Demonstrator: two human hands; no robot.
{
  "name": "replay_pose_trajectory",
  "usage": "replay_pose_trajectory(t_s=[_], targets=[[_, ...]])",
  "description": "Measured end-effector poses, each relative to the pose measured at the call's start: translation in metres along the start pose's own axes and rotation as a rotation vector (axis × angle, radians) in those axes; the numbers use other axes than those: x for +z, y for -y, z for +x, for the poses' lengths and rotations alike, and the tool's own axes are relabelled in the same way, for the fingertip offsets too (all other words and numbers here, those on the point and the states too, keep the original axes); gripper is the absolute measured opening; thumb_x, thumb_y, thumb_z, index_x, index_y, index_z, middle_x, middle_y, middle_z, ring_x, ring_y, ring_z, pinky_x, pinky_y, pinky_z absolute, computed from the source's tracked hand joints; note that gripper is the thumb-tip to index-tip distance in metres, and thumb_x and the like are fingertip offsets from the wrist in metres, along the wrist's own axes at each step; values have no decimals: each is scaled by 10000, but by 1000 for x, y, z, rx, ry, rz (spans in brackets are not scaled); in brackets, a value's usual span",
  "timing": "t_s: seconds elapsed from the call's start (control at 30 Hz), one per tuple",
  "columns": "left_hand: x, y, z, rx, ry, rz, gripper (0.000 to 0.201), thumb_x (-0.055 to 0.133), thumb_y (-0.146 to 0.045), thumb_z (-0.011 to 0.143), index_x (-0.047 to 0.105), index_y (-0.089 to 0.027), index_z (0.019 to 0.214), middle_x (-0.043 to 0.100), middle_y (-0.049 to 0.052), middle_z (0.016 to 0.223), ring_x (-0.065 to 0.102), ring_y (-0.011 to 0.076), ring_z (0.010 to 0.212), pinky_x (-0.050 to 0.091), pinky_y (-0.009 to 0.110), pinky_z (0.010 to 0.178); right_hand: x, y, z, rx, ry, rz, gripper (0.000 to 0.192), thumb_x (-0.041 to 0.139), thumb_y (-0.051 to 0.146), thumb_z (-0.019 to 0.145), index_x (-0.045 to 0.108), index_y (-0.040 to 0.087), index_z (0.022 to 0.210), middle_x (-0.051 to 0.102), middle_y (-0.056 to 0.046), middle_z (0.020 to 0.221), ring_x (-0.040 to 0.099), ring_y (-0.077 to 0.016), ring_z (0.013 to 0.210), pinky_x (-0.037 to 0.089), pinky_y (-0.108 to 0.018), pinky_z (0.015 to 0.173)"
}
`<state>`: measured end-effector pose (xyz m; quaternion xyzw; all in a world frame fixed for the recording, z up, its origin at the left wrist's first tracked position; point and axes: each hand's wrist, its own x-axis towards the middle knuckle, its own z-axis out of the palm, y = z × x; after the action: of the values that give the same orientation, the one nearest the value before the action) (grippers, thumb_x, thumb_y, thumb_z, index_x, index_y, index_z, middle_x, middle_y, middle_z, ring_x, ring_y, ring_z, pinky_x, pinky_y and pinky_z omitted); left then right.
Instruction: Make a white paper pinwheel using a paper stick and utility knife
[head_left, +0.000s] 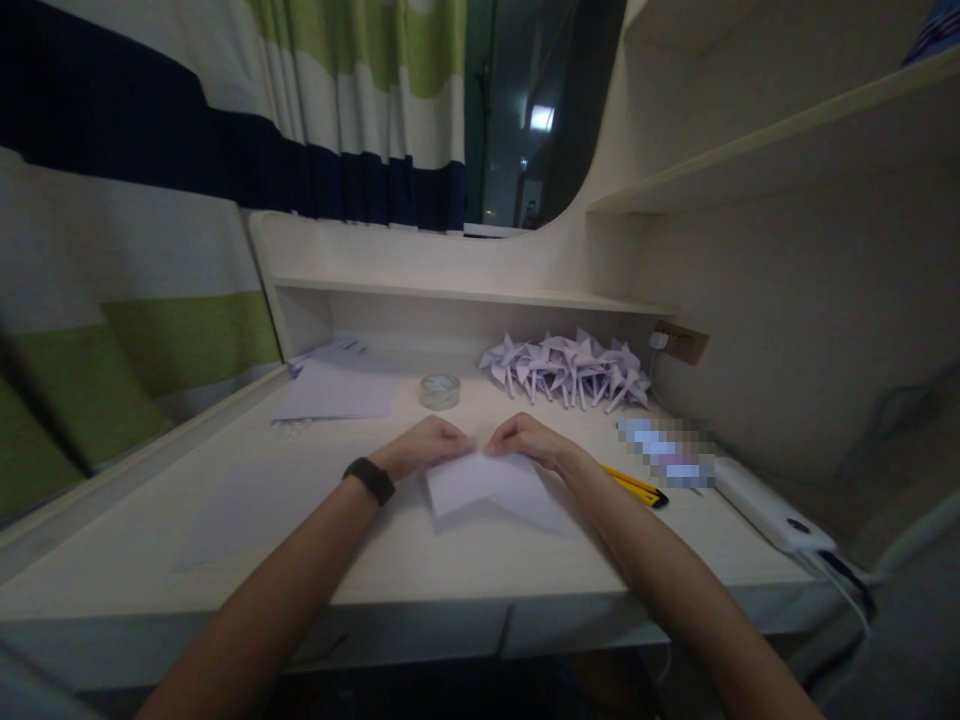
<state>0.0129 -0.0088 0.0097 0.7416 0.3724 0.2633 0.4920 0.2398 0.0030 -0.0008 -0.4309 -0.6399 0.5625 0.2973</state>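
A partly folded white sheet of paper (487, 482) lies at the middle of the desk, its near edges raised and spread. At its far edge, my left hand (426, 445) pinches the paper with closed fingers; a dark band circles that wrist. My right hand (531, 440) grips the same edge just to the right, fingers bent together. The two sets of fingertips almost meet. A roll of clear tape (440, 391) stands just beyond my hands. To the left, a flat white sheet (247, 505) rests partly beside my left forearm.
Several folded paper pinwheels (570, 365) are heaped at the back right. A stack of white paper (341, 385) sits at the back left. Yellow-and-black pencils (637, 487), a blurred-out phone-like object (664, 452) and a white power strip (772, 508) lie on the right.
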Motion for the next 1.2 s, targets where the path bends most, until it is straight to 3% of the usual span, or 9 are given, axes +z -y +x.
replay_pose_trajectory(t_s=[0.1,0.23,0.47,0.63,0.9,1.2], targets=[[2,1,1,16,2,42,384,710,-499,695,670,-128,608,567,9,550,442,117,515,306,245,506,1,-1,2,-28,-46,7,173,804,234,532,728,125,643,665,-14,556,543,-113,495,395,-227,500],[1,6,3,13,-6,53,304,737,-426,665,688,-129,626,598,17,583,470,129,538,333,250,525,-2,-4,3,-2,8,-16,173,798,236,540,732,123,653,673,-27,574,551,-117,502,394,-228,500],[-1,11,4,6,23,87,376,683,-484,726,671,-119,640,550,5,544,425,111,482,276,242,470,-12,-3,0,18,69,-88,184,796,250,531,734,122,649,656,-11,560,535,-105,512,374,-213,504],[-1,16,6,59,50,117,337,668,-445,750,695,-113,697,595,19,593,466,125,531,311,239,501,-3,1,-3,6,114,-77,245,785,304,576,757,133,749,702,-21,638,560,-115,539,395,-216,520],[1,19,7,63,72,95,272,673,-386,741,719,-118,732,645,39,646,513,143,576,360,242,537,5,0,-3,10,79,-105,154,750,266,573,752,136,655,643,2,509,483,-96,440,289,-210,422],[-12,10,2,25,49,-21,217,703,-348,701,719,-132,713,641,27,632,511,135,568,357,243,544,-25,1,-7,-37,121,-87,158,740,239,551,754,117,652,682,-29,564,574,-118,499,446,-220,516]])
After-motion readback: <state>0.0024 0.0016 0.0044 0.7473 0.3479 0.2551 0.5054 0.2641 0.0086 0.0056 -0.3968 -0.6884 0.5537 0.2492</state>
